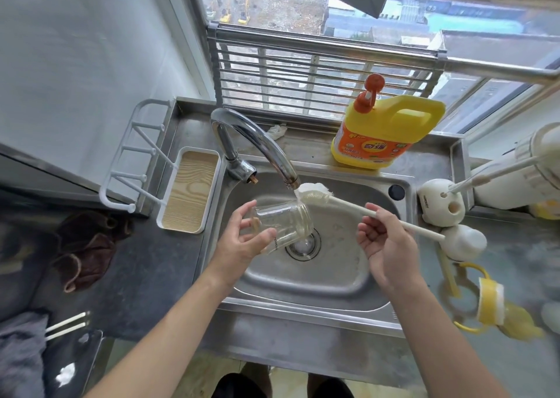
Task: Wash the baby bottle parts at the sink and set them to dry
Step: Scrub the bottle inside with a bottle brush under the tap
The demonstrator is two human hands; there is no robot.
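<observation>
1. Currently, both hands are over the steel sink [333,279], above the drain [303,246].
2. Left hand [242,240]: fingers and thumb curled round the base end of the clear bottle [281,224], gripping it. The bottle lies on its side with the open mouth turned right and far, toward the brush.
3. Right hand [385,243]: fingers bent, pinching the thin white handle of the bottle brush [315,193] about midway along. The handle's free end sticks out to the right, past the sink's edge.
4. The brush head sits just under the faucet [254,137] spout and just beside the bottle's mouth, outside it. Whether bristles touch the rim: cannot tell.
5. The hands are apart, with bottle and brush head between them, toward the far side.
6. Right tabletop: a white brush holder [439,203] with a second brush standing in it, a rounded white piece [463,243] nearer, and a yellow-handled collar [491,303] nearest; this area is blurred.
7. Far ledge: a yellow detergent jug [385,134] with an orange pump, upright.
8. Left of the sink: a white tray with a wood-grain floor [189,190], a white peg rack [133,158] beside it, and a brown cloth [88,246] bunched on the dark tabletop [157,276].
</observation>
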